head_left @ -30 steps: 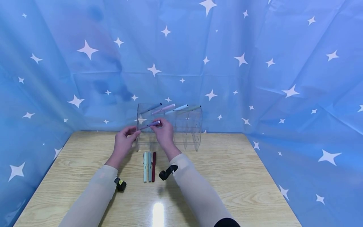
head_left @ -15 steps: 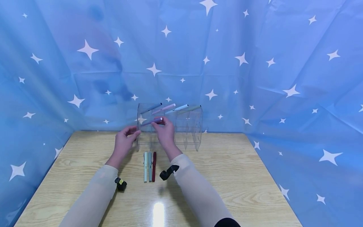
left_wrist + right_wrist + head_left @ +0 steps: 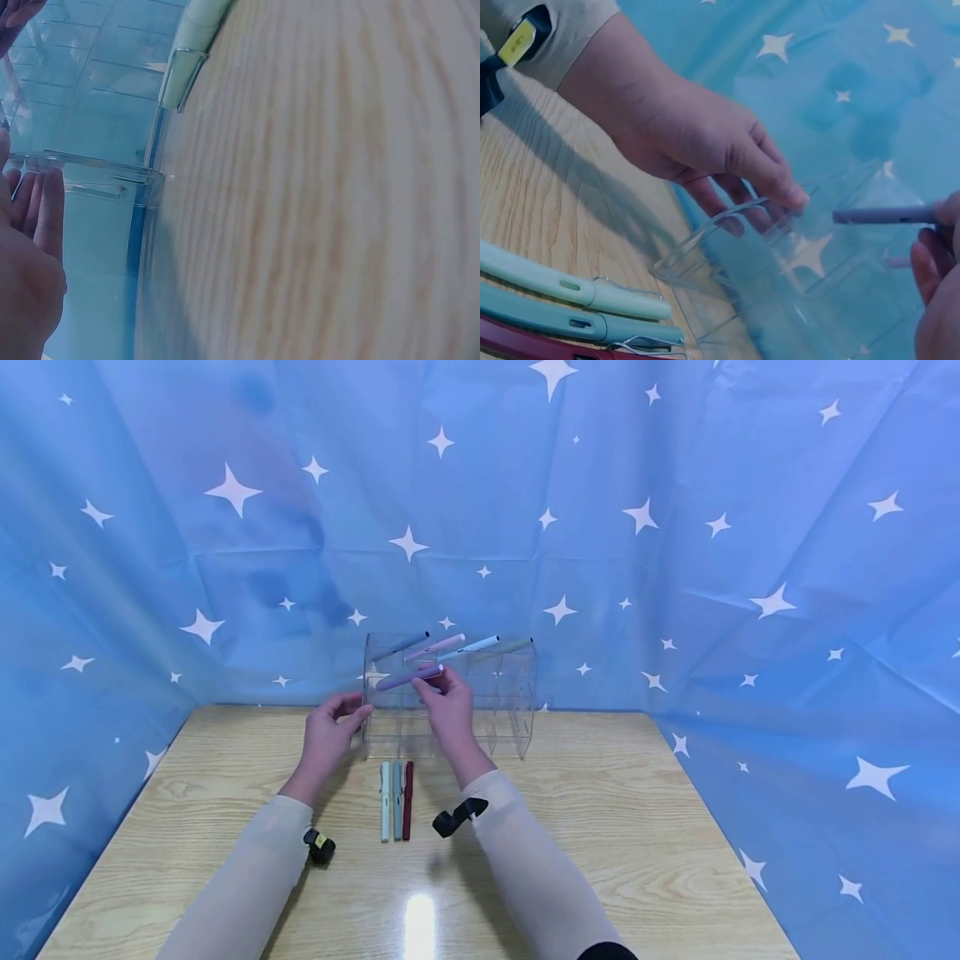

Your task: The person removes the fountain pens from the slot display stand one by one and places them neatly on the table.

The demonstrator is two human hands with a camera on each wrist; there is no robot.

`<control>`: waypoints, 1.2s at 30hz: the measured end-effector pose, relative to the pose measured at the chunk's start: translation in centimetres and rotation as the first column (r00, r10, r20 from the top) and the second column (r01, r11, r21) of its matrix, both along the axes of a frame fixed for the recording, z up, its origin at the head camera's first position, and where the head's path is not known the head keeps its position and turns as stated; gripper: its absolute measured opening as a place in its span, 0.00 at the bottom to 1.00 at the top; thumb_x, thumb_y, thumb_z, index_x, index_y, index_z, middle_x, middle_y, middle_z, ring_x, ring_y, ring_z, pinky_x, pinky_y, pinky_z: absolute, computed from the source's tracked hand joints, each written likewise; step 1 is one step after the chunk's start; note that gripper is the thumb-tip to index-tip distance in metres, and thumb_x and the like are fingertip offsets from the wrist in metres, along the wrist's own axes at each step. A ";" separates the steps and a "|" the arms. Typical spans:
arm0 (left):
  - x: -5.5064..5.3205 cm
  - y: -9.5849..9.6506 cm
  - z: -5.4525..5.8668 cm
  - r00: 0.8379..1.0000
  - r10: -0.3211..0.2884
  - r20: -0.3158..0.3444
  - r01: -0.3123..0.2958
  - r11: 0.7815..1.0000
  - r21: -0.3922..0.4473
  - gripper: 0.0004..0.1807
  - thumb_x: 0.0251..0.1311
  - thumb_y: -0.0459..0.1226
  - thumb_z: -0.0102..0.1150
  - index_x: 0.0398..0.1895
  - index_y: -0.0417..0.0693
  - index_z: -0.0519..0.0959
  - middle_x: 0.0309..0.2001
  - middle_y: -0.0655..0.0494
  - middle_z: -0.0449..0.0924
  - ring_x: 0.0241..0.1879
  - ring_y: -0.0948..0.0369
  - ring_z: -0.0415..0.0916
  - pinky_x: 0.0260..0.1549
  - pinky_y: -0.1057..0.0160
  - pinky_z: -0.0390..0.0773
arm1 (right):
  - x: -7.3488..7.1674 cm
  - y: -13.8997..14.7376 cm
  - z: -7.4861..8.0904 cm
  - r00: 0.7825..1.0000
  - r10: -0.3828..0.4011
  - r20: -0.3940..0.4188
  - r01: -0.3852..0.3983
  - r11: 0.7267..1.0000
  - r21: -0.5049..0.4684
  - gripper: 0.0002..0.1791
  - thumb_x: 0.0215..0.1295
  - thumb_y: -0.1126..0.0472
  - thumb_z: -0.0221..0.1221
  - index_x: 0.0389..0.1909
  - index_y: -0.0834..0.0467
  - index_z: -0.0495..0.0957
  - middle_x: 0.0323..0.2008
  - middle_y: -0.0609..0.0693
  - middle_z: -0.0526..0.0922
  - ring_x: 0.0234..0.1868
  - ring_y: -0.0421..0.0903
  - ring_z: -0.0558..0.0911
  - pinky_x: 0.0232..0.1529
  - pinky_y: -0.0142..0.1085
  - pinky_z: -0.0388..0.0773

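Observation:
My left hand (image 3: 327,731) grips the left side panel of a clear acrylic pen rack (image 3: 528,710), its thumb at the front edge and fingers behind, as the right wrist view shows. In my right hand (image 3: 453,714) a purple pen (image 3: 401,681) is pinched near its right end. It slants in front of the rack's upper left part; whether it touches the rack I cannot tell. Along the rack's top lie a dark blue pen (image 3: 401,646), a pink pen (image 3: 435,647), a light blue pen (image 3: 469,647) and a grey-green pen (image 3: 512,647).
On the wooden table (image 3: 637,827), in front of the rack, a pale green pen (image 3: 385,802), a teal pen (image 3: 397,802) and a dark red pen (image 3: 407,802) lie side by side. A blue curtain (image 3: 480,527) with white stars hangs behind the rack.
My right hand has moved right and slightly up with the purple pen, whose left end has shifted rightward from the left hand. The left hand stays on the rack.

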State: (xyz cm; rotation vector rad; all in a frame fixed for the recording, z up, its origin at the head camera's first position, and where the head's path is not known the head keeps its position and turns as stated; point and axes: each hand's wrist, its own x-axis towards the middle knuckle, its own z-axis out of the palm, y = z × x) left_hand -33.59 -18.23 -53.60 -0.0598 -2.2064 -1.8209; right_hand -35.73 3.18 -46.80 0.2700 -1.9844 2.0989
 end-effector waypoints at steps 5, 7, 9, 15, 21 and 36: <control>0.0 0.0 0.0 1.000 -0.006 -0.003 0.006 1.000 0.005 0.22 0.76 0.44 0.73 0.65 0.41 0.84 0.56 0.44 0.88 0.49 0.62 0.85 0.45 0.72 0.89 | 0.1 0.5 0.1 1.000 0.018 0.000 -0.018 0.997 -0.070 0.17 0.76 0.64 0.71 0.60 0.67 0.85 0.48 0.53 0.91 0.45 0.45 0.85 0.49 0.47 0.91; 0.0 0.0 0.0 1.000 -0.006 -0.001 0.006 1.000 0.007 0.22 0.75 0.44 0.73 0.65 0.41 0.85 0.56 0.44 0.88 0.49 0.62 0.85 0.45 0.72 0.89 | 0.3 0.7 0.2 1.000 0.014 -0.003 -0.015 0.996 -0.090 0.15 0.76 0.64 0.71 0.59 0.64 0.86 0.48 0.52 0.90 0.45 0.45 0.85 0.48 0.43 0.90; 0.0 0.1 0.0 1.000 -0.003 -0.001 0.003 1.000 0.006 0.22 0.75 0.43 0.73 0.65 0.41 0.85 0.56 0.44 0.88 0.49 0.62 0.85 0.45 0.72 0.89 | 0.4 0.9 0.4 1.000 0.016 -0.006 -0.017 0.993 -0.115 0.14 0.76 0.64 0.70 0.58 0.61 0.88 0.47 0.50 0.89 0.47 0.45 0.85 0.49 0.39 0.89; 0.0 0.1 0.1 1.000 0.002 0.003 -0.002 1.000 -0.001 0.21 0.75 0.43 0.73 0.64 0.42 0.85 0.56 0.44 0.88 0.49 0.61 0.85 0.45 0.72 0.89 | 0.4 1.1 0.7 0.994 0.104 -0.021 -0.106 0.960 -0.260 0.12 0.76 0.70 0.68 0.57 0.63 0.87 0.46 0.50 0.88 0.52 0.48 0.88 0.65 0.46 0.87; 0.1 0.1 0.1 1.000 0.001 0.011 -0.001 1.000 -0.006 0.22 0.76 0.43 0.72 0.66 0.41 0.84 0.56 0.44 0.88 0.50 0.60 0.84 0.44 0.72 0.88 | 0.8 1.4 0.8 0.986 0.166 -0.030 -0.167 0.935 -0.314 0.14 0.78 0.75 0.63 0.59 0.64 0.86 0.49 0.60 0.84 0.50 0.50 0.87 0.68 0.59 0.83; 0.1 0.0 0.1 1.000 0.001 0.010 -0.001 1.000 -0.007 0.27 0.74 0.49 0.73 0.66 0.42 0.84 0.56 0.45 0.88 0.50 0.60 0.84 0.45 0.73 0.88 | 1.7 3.1 0.4 0.974 0.226 0.008 -0.218 0.949 -0.226 0.13 0.81 0.66 0.64 0.61 0.60 0.86 0.49 0.55 0.85 0.56 0.63 0.84 0.55 0.45 0.91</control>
